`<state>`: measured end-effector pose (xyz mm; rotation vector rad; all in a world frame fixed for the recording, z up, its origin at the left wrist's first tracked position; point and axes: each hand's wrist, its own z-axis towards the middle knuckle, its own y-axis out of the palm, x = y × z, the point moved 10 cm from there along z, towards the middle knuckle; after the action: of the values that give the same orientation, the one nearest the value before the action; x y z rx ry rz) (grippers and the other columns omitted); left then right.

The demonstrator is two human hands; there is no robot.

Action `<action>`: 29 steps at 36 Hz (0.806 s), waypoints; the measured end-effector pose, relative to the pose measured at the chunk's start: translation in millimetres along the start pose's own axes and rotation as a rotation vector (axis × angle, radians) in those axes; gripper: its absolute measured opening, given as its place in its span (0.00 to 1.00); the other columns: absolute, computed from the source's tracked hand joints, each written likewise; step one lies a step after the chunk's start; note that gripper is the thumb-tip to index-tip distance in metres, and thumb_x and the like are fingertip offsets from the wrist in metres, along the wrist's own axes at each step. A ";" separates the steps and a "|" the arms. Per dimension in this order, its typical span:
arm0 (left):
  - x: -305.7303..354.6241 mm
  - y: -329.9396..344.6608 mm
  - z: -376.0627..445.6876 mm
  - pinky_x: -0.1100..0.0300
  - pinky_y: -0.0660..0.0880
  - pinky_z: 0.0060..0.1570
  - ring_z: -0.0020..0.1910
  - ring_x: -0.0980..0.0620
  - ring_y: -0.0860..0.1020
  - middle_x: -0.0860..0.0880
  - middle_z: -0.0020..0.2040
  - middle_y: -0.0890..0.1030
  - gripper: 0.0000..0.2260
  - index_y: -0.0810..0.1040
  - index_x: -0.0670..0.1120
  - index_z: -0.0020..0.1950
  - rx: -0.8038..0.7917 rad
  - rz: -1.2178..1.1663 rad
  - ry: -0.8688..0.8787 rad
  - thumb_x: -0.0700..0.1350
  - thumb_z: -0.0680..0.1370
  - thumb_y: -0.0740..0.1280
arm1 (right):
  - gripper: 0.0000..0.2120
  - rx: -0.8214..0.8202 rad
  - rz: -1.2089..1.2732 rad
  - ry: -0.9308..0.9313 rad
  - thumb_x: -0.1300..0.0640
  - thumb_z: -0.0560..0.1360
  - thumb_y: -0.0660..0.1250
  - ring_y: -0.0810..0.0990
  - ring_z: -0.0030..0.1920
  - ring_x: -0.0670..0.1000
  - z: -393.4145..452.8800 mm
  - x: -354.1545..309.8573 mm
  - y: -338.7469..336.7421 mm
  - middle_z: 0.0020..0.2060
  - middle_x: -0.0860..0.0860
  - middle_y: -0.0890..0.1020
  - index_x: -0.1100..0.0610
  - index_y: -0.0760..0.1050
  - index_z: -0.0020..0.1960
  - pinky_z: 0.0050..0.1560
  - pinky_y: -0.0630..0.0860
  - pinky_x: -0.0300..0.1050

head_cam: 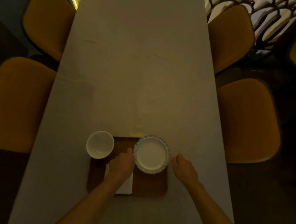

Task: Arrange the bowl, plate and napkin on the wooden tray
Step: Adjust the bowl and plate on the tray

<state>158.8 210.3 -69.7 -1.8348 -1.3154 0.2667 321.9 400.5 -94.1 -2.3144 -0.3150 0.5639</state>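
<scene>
A dining room, dimly lit, is showing here: a long table (130,72) under a pale cloth is running away from the viewer, mustard-cushioned chairs (12,103) are standing along both sides, and an ornate metal screen (269,13) is glowing behind the far right corner.

No readable text, no labels, no brand marks, no numbers, no signs anywhere in the dim view, the dishes and the cloth-covered surface were plain and unmarked
</scene>
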 end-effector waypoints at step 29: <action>-13.8 2.7 45.1 0.52 0.71 0.44 0.47 0.44 0.76 0.45 0.46 0.76 0.12 0.70 0.48 0.45 -0.106 -0.227 -0.150 0.53 0.81 0.55 | 0.14 -0.176 0.109 -0.119 0.46 0.82 0.53 0.76 0.43 0.52 13.8 -5.7 21.3 0.39 0.47 0.77 0.49 0.70 0.41 0.41 0.67 0.46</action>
<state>127.7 220.9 -103.8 -1.7594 -1.6554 0.2191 311.6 391.4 -116.2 -2.4844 -0.3062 0.7566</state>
